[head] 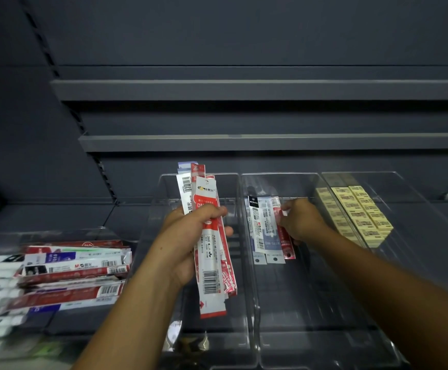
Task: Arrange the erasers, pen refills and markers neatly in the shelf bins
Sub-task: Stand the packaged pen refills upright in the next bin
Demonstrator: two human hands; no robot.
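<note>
Left hand [188,236], fingers wrapped around a fanned bundle of pen refills [213,263] above a clear bin [225,327], could shed loose packets, while the right hand [304,221], fingers curled on a red refill pack [287,240] in the next bin [297,303], may skew its row beside the erasers [361,212].

You are working in dim light. The dark shelf wall [244,36] across the upper frame shows almost no detail. The brightest zone is lower centre, with faint glare on the clear bins [247,182]. The refill packets [1,303] at lower left are blurred. The shelf edges [217,89] bend near the frame's borders.
</note>
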